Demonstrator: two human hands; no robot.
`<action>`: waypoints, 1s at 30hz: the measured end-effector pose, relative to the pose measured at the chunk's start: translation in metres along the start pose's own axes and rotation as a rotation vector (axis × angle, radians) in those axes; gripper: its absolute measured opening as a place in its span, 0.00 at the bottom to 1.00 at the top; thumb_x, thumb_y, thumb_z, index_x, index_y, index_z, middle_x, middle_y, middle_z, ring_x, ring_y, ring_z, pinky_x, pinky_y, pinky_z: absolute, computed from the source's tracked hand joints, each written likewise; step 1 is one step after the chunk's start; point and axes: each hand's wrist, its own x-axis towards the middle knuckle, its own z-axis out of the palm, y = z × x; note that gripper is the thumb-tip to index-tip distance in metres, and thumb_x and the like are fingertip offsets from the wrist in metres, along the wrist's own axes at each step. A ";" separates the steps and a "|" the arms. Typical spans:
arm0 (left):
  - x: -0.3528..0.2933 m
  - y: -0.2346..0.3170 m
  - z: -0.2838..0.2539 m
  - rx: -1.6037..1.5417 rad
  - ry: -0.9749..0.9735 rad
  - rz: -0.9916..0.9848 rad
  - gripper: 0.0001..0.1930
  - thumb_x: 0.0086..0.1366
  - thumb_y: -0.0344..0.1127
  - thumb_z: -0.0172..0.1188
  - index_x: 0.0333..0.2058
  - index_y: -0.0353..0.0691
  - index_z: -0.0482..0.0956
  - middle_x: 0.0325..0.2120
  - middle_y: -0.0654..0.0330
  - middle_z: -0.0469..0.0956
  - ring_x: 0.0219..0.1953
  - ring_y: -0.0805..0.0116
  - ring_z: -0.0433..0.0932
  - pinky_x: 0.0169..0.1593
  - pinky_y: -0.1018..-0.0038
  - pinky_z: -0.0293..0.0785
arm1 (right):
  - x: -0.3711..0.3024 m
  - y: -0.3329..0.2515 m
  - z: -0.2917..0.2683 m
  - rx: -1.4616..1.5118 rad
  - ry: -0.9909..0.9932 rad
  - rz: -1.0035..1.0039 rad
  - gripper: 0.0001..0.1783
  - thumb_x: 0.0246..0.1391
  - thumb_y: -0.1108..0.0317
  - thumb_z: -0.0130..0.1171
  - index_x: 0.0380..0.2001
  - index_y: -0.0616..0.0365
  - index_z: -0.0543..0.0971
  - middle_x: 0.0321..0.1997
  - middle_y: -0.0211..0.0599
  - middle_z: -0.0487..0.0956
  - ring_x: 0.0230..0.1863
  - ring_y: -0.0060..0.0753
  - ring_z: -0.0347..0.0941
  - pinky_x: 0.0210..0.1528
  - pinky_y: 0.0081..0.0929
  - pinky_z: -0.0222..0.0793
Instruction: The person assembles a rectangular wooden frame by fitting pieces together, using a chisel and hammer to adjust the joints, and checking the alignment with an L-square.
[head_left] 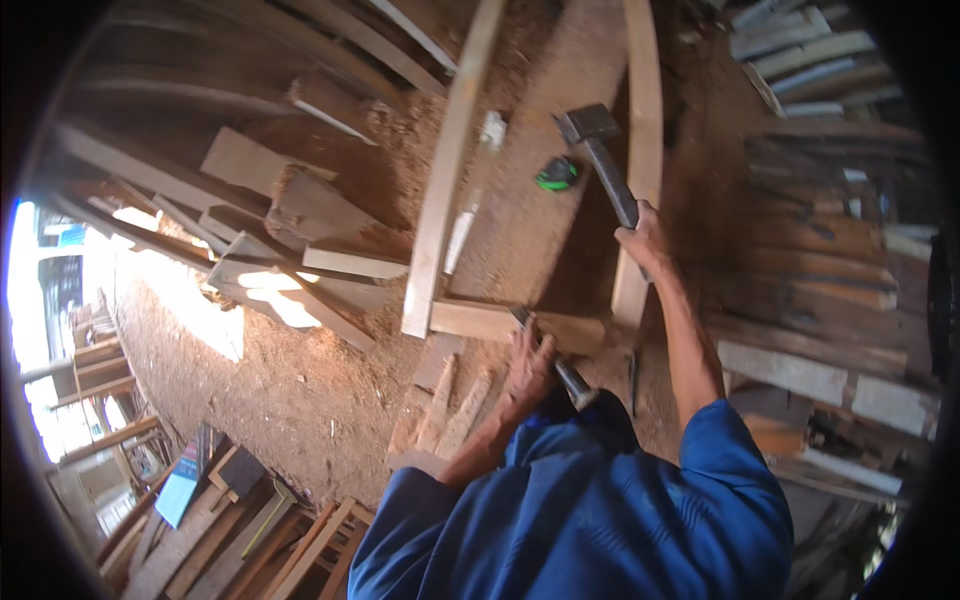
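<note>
My left hand [530,362] is closed around a chisel [573,382], a dark tool with a pale metal end near my body. The chisel's far end meets a short wooden crosspiece [475,320]. That crosspiece spans two long pale rails, the left rail [452,180] and the right rail [646,110]. My right hand [648,242] grips the lower handle of a hammer [612,180], its blocky dark head raised ahead, apart from the chisel. A black and green tape measure [557,174] sits on the broad plank [530,215] between the rails.
Wood offcuts [330,205] and shavings lie on the left. Stacked boards [820,240] fill the right side. At lower left, a light-blue saw blade [178,490] rests by more timber [200,545]. Small wood pieces [440,405] lie beside my left forearm.
</note>
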 end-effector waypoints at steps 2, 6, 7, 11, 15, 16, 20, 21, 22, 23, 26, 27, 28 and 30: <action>0.001 -0.007 0.001 -0.013 0.010 0.042 0.18 0.58 0.37 0.66 0.43 0.35 0.72 0.62 0.30 0.57 0.61 0.24 0.59 0.64 0.37 0.57 | -0.056 0.012 -0.010 0.125 -0.073 -0.075 0.23 0.46 0.63 0.64 0.42 0.66 0.71 0.33 0.51 0.77 0.35 0.42 0.77 0.40 0.41 0.74; 0.001 -0.011 0.005 0.036 -0.007 0.121 0.18 0.56 0.35 0.67 0.41 0.34 0.73 0.59 0.30 0.62 0.59 0.26 0.63 0.60 0.43 0.64 | -0.136 0.021 0.017 0.202 -0.168 -0.020 0.24 0.47 0.54 0.65 0.36 0.68 0.75 0.26 0.53 0.79 0.30 0.52 0.80 0.35 0.44 0.76; 0.001 -0.016 0.007 0.083 0.023 0.157 0.18 0.55 0.35 0.68 0.40 0.34 0.73 0.58 0.30 0.62 0.57 0.27 0.64 0.59 0.44 0.65 | -0.155 0.021 0.034 0.187 -0.079 -0.068 0.21 0.47 0.56 0.64 0.30 0.67 0.76 0.24 0.54 0.78 0.29 0.56 0.79 0.35 0.44 0.76; -0.002 -0.020 -0.003 0.125 -0.031 0.139 0.18 0.55 0.38 0.68 0.40 0.37 0.74 0.57 0.33 0.66 0.55 0.33 0.67 0.55 0.45 0.67 | -0.184 0.074 0.098 0.189 -0.037 -0.126 0.23 0.41 0.64 0.64 0.39 0.67 0.73 0.31 0.55 0.79 0.34 0.55 0.78 0.39 0.46 0.74; -0.042 0.039 -0.062 0.561 0.040 -0.005 0.11 0.55 0.41 0.66 0.34 0.44 0.78 0.58 0.47 0.68 0.57 0.39 0.64 0.54 0.41 0.59 | -0.196 0.094 0.120 0.127 0.056 -0.259 0.28 0.41 0.62 0.63 0.44 0.69 0.72 0.38 0.61 0.77 0.40 0.61 0.77 0.43 0.47 0.75; -0.056 0.056 -0.077 0.570 0.004 -0.152 0.11 0.54 0.42 0.66 0.33 0.45 0.79 0.59 0.47 0.68 0.56 0.38 0.65 0.53 0.41 0.59 | -0.195 0.086 0.118 0.068 0.045 -0.265 0.28 0.42 0.61 0.65 0.44 0.70 0.72 0.38 0.62 0.77 0.40 0.61 0.77 0.43 0.47 0.76; -0.168 -0.030 -0.078 0.436 -0.427 -0.394 0.09 0.58 0.41 0.65 0.31 0.43 0.79 0.35 0.52 0.81 0.50 0.54 0.80 0.43 0.53 0.70 | -0.206 0.071 0.113 0.189 0.054 -0.351 0.32 0.43 0.62 0.63 0.50 0.71 0.70 0.43 0.63 0.77 0.45 0.61 0.76 0.45 0.46 0.75; -0.181 -0.001 -0.074 0.504 -0.572 -0.417 0.08 0.60 0.40 0.63 0.31 0.41 0.79 0.33 0.52 0.80 0.46 0.53 0.80 0.40 0.55 0.71 | -0.203 0.090 0.117 0.153 0.085 -0.349 0.34 0.43 0.62 0.63 0.51 0.73 0.69 0.44 0.64 0.77 0.46 0.61 0.76 0.47 0.47 0.75; -0.198 0.029 -0.076 0.577 -0.710 -0.443 0.08 0.61 0.38 0.61 0.32 0.40 0.78 0.31 0.52 0.79 0.43 0.52 0.81 0.36 0.57 0.72 | -0.201 0.093 0.119 0.158 0.085 -0.362 0.34 0.43 0.62 0.63 0.51 0.73 0.69 0.44 0.64 0.77 0.46 0.61 0.76 0.47 0.47 0.75; -0.221 0.032 -0.074 0.577 -0.756 -0.404 0.08 0.61 0.38 0.61 0.32 0.40 0.78 0.31 0.52 0.79 0.42 0.52 0.81 0.36 0.57 0.73 | -0.201 0.093 0.119 0.147 0.084 -0.348 0.35 0.42 0.62 0.62 0.52 0.74 0.69 0.47 0.66 0.76 0.49 0.61 0.75 0.51 0.46 0.73; -0.299 -0.013 -0.035 0.475 -0.699 -0.145 0.07 0.62 0.36 0.60 0.34 0.40 0.78 0.29 0.53 0.78 0.39 0.53 0.81 0.36 0.59 0.74 | -0.198 0.082 0.118 0.169 0.070 -0.340 0.35 0.40 0.63 0.62 0.50 0.75 0.70 0.46 0.67 0.76 0.48 0.62 0.75 0.52 0.46 0.72; -0.323 -0.034 -0.021 0.442 -0.666 -0.044 0.06 0.62 0.35 0.60 0.35 0.40 0.78 0.29 0.53 0.78 0.38 0.53 0.81 0.36 0.60 0.74 | -0.198 0.077 0.115 0.081 0.026 -0.306 0.33 0.40 0.62 0.62 0.48 0.75 0.70 0.43 0.66 0.76 0.45 0.63 0.76 0.50 0.47 0.73; -0.340 -0.051 -0.013 0.408 -0.631 0.033 0.06 0.63 0.35 0.60 0.36 0.40 0.78 0.28 0.53 0.78 0.38 0.54 0.81 0.36 0.60 0.75 | -0.200 0.072 0.117 -0.004 -0.024 -0.272 0.31 0.39 0.62 0.62 0.46 0.74 0.71 0.41 0.65 0.77 0.43 0.63 0.76 0.47 0.48 0.73; -0.357 -0.080 0.006 0.350 -0.586 0.217 0.06 0.63 0.34 0.59 0.37 0.40 0.78 0.27 0.54 0.77 0.36 0.54 0.80 0.36 0.61 0.75 | -0.198 0.091 0.116 0.036 0.151 -0.338 0.24 0.38 0.64 0.64 0.36 0.69 0.72 0.36 0.62 0.78 0.36 0.60 0.78 0.39 0.47 0.75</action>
